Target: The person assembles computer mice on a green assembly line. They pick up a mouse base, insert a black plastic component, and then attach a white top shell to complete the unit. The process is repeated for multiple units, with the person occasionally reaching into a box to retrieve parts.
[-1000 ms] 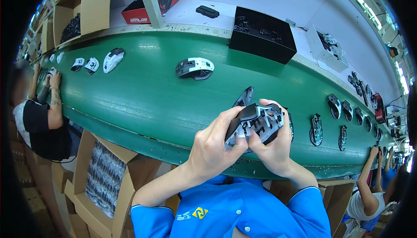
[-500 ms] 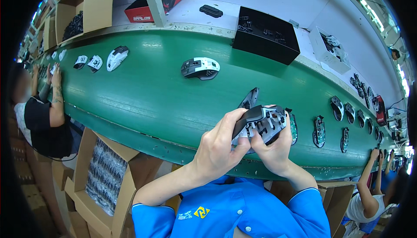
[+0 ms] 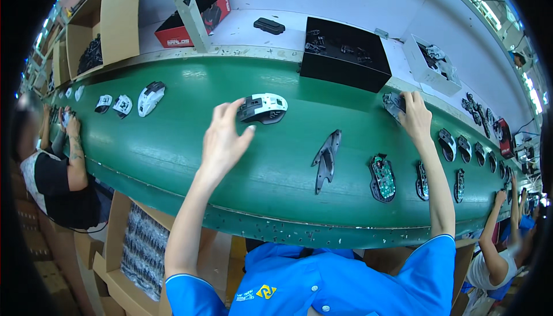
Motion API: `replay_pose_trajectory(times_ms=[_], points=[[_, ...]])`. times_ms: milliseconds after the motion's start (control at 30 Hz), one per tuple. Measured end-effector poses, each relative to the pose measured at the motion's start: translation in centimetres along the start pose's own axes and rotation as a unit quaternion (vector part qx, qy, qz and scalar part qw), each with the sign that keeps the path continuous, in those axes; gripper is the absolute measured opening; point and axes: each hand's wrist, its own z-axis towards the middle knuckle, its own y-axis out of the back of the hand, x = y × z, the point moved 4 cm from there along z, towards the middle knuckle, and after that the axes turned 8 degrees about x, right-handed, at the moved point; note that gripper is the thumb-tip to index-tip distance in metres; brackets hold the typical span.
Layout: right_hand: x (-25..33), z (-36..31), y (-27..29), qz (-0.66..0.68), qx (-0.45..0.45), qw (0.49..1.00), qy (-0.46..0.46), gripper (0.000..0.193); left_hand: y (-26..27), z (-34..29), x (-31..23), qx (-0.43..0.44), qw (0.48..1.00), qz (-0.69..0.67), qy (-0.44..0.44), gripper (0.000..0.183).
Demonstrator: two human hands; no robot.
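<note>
My left hand (image 3: pixel 223 137) reaches over the green conveyor belt, thumb and fingers spread at the left end of a white-and-black mouse shell (image 3: pixel 269 107). Its index fingertip is at the shell's edge; whether it touches I cannot tell. Off to the far right, my right hand (image 3: pixel 416 115) grips a dark grey mouse shell (image 3: pixel 393 106) by its right side, at the belt's far edge. Between my arms lies a dark, thin, curved plastic side piece (image 3: pixel 327 161). To the right of it is a mouse base with a green circuit board (image 3: pixel 382 179).
More circuit-board bases (image 3: pixel 459 186) and a row of mouse shells (image 3: pixel 447 144) lie to the right. White shells (image 3: pixel 151 99) sit at the left. A black box (image 3: pixel 345 73) and a red box (image 3: pixel 175 38) stand on the back shelf. Co-workers sit at both sides.
My hands have parted. The right one has carried the grey shell from in front of me to the far right; the left has let go of it and reached to the white-and-black shell.
</note>
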Motion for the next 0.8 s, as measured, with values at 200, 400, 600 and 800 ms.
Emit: replay_pose_trajectory(times_ms=[200,400,600,800], points=[[2.8,-2.6,1.5,-0.034,0.061,0.994,0.084,0.057,-4.5,5.5,-3.3,0.073,0.99,0.121,0.011,0.069],[10.3,-3.2,5.0,0.117,0.054,0.948,0.291,0.05,-4.4,4.4,-2.1,0.127,0.97,0.19,-0.085,0.059],[13.8,-3.1,1.4,0.233,0.094,0.882,0.4,0.037,-1.7,0.2,-1.9,0.185,0.918,0.237,-0.259,0.057],[13.9,-2.7,3.3,0.207,0.184,0.89,0.363,0.022,1.2,-1.9,1.3,0.053,0.997,0.05,-0.025,0.055]])
